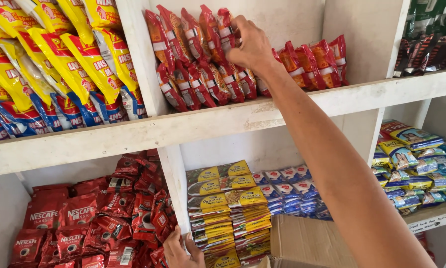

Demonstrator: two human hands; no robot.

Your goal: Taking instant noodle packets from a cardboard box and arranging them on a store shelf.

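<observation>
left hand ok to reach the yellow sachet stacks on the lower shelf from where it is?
Probably yes. The left hand sits low beside the yellow sachet stacks, nothing between them. The cardboard box lies on their other side.

Yellow and blue packets [59,64] are leaning in the upper left compartment of a white wooden shelf [198,124]. Below, dark red sachets [94,218] are lying piled, with a brown cardboard box [307,243] sitting near blue sachets [292,191].

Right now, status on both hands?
Right hand up on red sachets, top shelf. Left hand low by yellow sachet stack. Nothing in the way.
</observation>
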